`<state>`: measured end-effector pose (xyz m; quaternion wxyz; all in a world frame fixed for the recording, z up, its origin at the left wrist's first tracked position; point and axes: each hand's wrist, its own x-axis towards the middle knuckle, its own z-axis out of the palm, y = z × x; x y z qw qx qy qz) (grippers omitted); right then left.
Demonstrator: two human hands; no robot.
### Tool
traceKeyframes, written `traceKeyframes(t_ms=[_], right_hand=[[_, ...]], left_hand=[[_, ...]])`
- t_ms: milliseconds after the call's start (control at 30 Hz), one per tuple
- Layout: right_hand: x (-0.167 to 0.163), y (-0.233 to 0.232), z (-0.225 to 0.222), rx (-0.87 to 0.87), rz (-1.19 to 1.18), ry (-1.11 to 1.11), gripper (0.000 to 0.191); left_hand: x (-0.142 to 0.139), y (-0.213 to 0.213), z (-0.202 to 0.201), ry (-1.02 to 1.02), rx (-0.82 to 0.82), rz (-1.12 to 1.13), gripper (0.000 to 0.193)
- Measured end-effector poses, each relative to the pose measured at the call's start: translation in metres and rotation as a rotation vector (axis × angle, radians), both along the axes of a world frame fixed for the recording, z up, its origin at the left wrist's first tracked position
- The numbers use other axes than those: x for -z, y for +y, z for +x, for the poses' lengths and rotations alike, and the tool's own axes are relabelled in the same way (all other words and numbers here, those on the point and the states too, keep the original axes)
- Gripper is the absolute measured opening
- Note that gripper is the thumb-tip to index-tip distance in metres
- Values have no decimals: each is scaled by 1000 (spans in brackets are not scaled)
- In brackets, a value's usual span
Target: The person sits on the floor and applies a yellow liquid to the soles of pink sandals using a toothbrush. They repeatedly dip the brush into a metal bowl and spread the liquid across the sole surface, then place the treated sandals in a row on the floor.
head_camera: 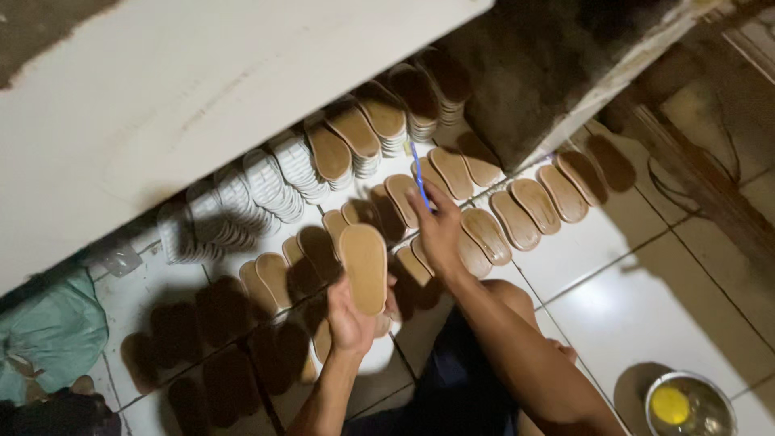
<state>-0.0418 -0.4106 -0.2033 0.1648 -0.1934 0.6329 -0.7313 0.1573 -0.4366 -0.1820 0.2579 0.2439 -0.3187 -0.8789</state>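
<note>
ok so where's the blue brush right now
In the head view the blue brush is just right of centre, held in the right hand above the tan soles laid on the tiled floor, right of the sole held by the left hand.

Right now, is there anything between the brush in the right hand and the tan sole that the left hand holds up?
Nothing visible does. The right hand grips the blue brush over the soles laid on the floor, beside the tan sole in the left hand; only open air separates them.
</note>
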Motion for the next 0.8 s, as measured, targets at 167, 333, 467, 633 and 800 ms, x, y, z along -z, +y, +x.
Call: traceKeyframes(t_ms=[167, 333, 467, 633, 800], right_hand=[[-30, 132, 10, -8, -12, -214, 37], [-61, 309, 16, -54, 55, -2, 32], [-69, 411, 33, 180, 187, -301, 20], [-73, 500, 46, 470, 130, -359, 19], [-66, 511, 44, 481, 319, -332, 20]], left_hand=[[-33, 43, -39, 104, 141, 34, 56], [-22, 162, -62, -34, 550, -117, 58], [-30, 254, -85, -197, 749, -218, 43], [-171, 349, -87, 550, 323, -1027, 41], [-238, 473, -24, 1361, 636, -1339, 37]])
